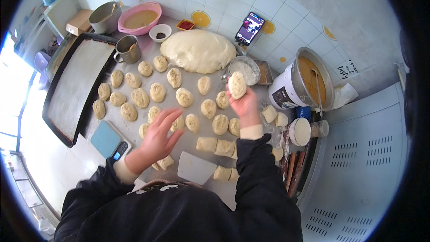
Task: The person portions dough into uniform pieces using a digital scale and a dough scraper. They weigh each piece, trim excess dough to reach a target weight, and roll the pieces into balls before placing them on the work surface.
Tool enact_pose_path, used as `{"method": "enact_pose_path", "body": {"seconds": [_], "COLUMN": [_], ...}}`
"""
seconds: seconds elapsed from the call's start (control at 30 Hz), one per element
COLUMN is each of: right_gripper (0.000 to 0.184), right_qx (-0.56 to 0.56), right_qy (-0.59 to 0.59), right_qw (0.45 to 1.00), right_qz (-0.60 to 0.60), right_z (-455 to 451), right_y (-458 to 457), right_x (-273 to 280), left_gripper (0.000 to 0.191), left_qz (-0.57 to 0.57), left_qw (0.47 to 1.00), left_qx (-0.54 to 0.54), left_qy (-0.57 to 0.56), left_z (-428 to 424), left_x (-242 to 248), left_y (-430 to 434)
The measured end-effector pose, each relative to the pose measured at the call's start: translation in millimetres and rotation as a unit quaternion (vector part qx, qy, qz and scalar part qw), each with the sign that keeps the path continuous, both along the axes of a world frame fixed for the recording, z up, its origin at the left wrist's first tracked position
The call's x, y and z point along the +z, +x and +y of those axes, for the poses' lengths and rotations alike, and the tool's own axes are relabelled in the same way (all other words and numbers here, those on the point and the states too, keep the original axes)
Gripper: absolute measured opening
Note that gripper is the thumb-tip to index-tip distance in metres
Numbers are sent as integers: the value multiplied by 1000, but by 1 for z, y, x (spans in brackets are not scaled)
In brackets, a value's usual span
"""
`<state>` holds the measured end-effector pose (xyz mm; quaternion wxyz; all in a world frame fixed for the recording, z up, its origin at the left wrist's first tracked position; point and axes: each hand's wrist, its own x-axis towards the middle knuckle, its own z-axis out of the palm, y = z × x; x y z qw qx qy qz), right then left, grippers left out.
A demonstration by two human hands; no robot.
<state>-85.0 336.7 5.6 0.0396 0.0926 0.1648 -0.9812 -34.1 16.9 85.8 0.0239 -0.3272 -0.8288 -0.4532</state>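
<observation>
My right hand (pixel 244 106) holds an oval piece of dough (pixel 237 85) up over the metal worktop, near a metal bowl of flour (pixel 245 68). My left hand (pixel 158 138) hovers with fingers spread above several shaped dough pieces, holding nothing; it partly hides some of them. Rows of oval dough pieces (pixel 157 92) lie across the worktop. Cut dough chunks (pixel 224 147) sit nearer my body, beside a white dough scraper (pixel 196 168). At the back rests a large mass of dough (pixel 198 51), its lower part seemingly under clear film.
At left lie a black-rimmed baking tray (pixel 79 84) and a digital scale (pixel 105 138). Along the back stand a metal mug (pixel 128 49), a pink basin (pixel 140 18) and a white bowl (pixel 160 33). A large bucket of brown filling (pixel 310 79) and wooden rolling pins (pixel 294 171) are at right.
</observation>
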Motion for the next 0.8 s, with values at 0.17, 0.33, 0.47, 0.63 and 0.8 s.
{"method": "enact_pose_path", "body": {"seconds": [0.17,0.33,0.47,0.63,0.8], "right_gripper": [43,49,49,50,43], "right_qx": [-39,97,105,122,35], "right_qy": [438,-90,-24,-120,-29], "right_qw": [890,986,994,982,999], "right_qz": [119,103,20,83,14], "right_z": [-124,-172,-194,-196,-129], "right_y": [78,118,137,143,142], "right_x": [3,30,48,44,4], "left_gripper": [49,32,33,39,48], "left_qz": [170,130,85,75,77], "left_qw": [984,987,993,988,994], "left_qx": [-9,1,36,25,-8], "left_qy": [-45,-97,-71,-130,-82], "left_z": [54,52,38,35,32], "left_x": [29,18,8,19,27], "left_y": [-2,27,55,64,67]}}
